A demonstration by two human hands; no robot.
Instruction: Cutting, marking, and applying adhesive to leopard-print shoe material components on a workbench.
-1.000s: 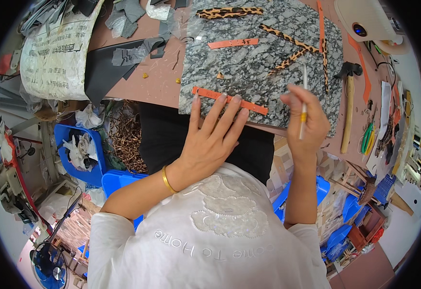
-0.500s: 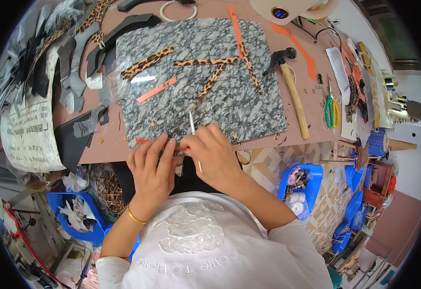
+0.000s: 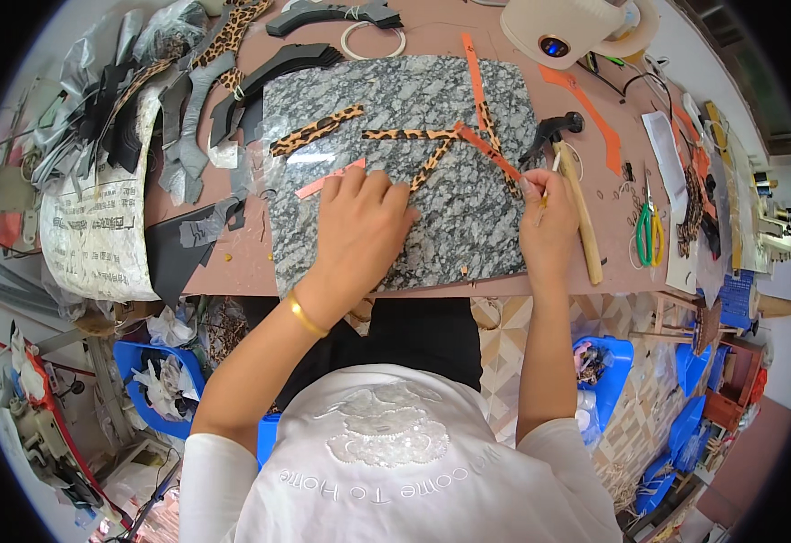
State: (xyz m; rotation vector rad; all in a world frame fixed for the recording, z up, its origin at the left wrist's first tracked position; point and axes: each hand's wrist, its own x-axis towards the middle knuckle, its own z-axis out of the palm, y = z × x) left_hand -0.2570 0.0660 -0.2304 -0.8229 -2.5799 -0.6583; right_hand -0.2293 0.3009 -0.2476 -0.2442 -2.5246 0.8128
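Observation:
A marbled grey stone slab lies on the brown table under both hands. My left hand is over its left-middle part, back up, fingers bent down and tips hidden. Those fingers partly cover a short orange strip, and a slanting leopard-print strip reaches close to them. At the slab's right edge, my right hand pinches the lower end of an orange strip, and a thin white pen-like tool sticks out of it. Under that strip lies a leopard-print strip. Another leopard-print strip rests upper left.
A hammer with a wooden handle lies just right of my right hand. Green-and-yellow scissors are farther right. Dark curved pieces pile up at the left, and a cream-coloured machine stands at the back. Blue bins stand below the table.
Both hands have left the slab's near edge. My left hand moved forward toward the short orange strip; my right hand moved right, and an orange strip now lies over the right-hand leopard-print strip.

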